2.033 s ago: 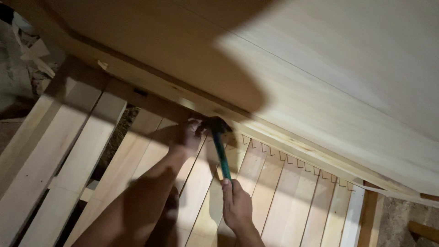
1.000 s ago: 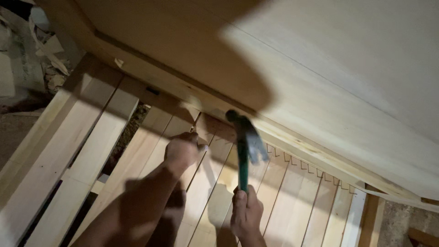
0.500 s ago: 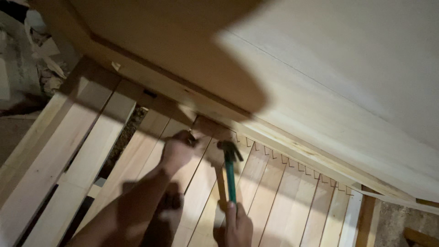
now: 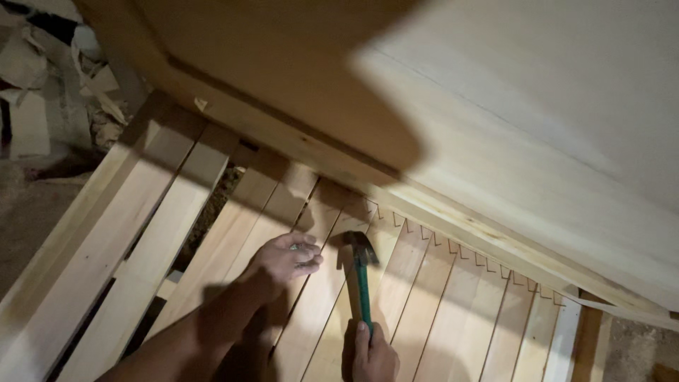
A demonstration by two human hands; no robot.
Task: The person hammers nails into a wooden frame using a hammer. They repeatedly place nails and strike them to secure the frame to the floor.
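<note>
My right hand (image 4: 373, 354) grips the lower end of a green-handled hammer (image 4: 362, 279). Its dark metal head sits low over the pale wooden slats (image 4: 417, 304), just right of my left hand. My left hand (image 4: 286, 258) rests on a slat with its fingers curled together, pinching something small that I cannot make out. Both hands are below a long wooden rail (image 4: 453, 226) that the slat ends butt against.
A large pale wooden panel (image 4: 537, 120) rises behind the rail and fills the upper right. Wider planks (image 4: 120, 233) lie at the left with dark gaps between them. Wood scraps (image 4: 42, 92) litter the floor at the upper left.
The hammer swung up a second ago and has come back down beside my left hand. Both hands now sit slightly farther from the rail, and the view has shifted a little.
</note>
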